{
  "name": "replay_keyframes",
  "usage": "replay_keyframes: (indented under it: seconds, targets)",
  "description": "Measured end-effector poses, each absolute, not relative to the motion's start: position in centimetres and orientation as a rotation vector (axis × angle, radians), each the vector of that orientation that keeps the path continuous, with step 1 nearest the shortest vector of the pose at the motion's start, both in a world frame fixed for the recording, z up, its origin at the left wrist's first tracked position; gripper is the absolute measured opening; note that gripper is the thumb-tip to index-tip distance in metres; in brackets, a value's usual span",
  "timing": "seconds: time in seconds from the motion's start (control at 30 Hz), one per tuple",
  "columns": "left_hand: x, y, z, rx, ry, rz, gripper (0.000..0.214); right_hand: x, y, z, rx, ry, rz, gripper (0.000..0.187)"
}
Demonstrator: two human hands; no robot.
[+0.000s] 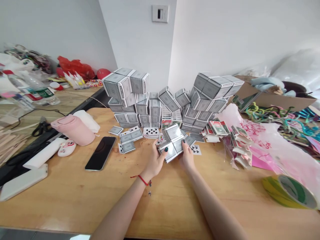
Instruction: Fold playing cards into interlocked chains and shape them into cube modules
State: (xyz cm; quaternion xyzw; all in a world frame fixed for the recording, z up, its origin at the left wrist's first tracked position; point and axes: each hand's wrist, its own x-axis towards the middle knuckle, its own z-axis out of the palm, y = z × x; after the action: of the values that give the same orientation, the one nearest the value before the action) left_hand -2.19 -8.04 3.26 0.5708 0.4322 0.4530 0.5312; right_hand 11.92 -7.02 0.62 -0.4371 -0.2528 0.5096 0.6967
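Left fingers (163,154) and right fingers (185,147) hold a playing-card block (173,142).

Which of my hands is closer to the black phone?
Left. Your left hand is right of the black phone, gripping the left side of the card block; your right hand is farther right, on its other side.

A single view looks out from the person's head, facing forward and down over the desk (82,200). It sits close: the forearms (122,206) enter large at six o'clock, while the stacked cards (155,110) stand farther off, about mid-view, and the wall (140,40) fills twelve. The span is wide, reaching a phone (100,154) at eight and tape (275,191) at four.
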Motion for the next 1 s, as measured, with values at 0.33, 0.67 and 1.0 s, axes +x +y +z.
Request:
replay_keyframes:
  seconds: [0.33,0.67,1.0]
  targets:
    - [-2.6,-8.1,3.4,1.57,1.139,1.135,0.032,12.1,-7.1,0.1,-0.984,-0.626,1.215,0.034]
    - [-3.6,-6.9,4.1,1.524,1.098,1.164,0.038,13.0,-7.0,-0.2,-0.968,-0.711,1.389,0.034]
    - [-2.9,-6.9,2.9,1.322,1.113,1.067,0.06,12.2,-7.1,0.8,-0.802,-0.627,1.49,0.04]
